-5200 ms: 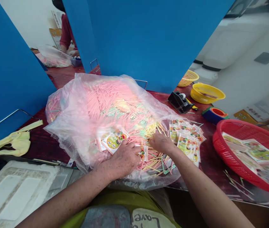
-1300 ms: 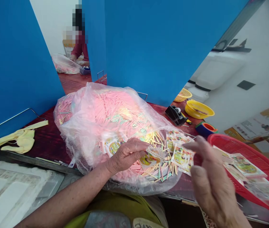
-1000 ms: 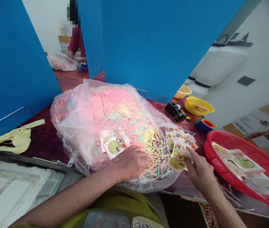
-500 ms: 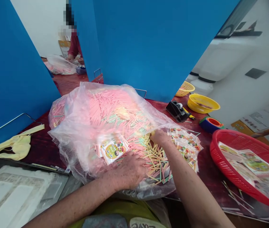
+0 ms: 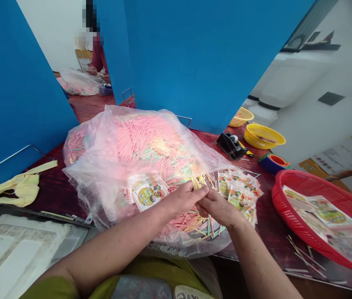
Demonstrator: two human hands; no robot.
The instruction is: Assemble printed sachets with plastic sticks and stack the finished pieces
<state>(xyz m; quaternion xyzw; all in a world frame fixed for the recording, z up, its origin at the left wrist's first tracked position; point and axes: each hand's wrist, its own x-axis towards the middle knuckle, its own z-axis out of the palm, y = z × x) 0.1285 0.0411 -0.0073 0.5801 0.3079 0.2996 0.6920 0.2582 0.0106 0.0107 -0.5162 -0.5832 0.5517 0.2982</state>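
Observation:
My left hand [image 5: 186,198] and my right hand [image 5: 218,205] meet above a big clear plastic bag [image 5: 93,166]. Between them they grip a small bunch of thin yellow sticks [image 5: 196,181], whose tips poke up past my fingers. Loose pink, green and yellow sticks [image 5: 141,137] fill the bag, which lies open toward me. Printed packets [image 5: 147,195] rest on the bag beside my left forearm. More printed packets [image 5: 240,193] are fanned out just right of my right hand.
On the right stands a red basket [image 5: 277,199] holding packets. Behind it are a tape ring stack [image 5: 272,164], a black tape dispenser [image 5: 230,145] and yellow baskets [image 5: 265,137]. Blue partitions [image 5: 194,62] rise at the back. A yellow glove-like cloth [image 5: 23,189] lies left. Another person sits beyond.
My right hand has come up out of the sticks with a bunch of yellow ones. My left hand has moved up and right, closing on the bunch too.

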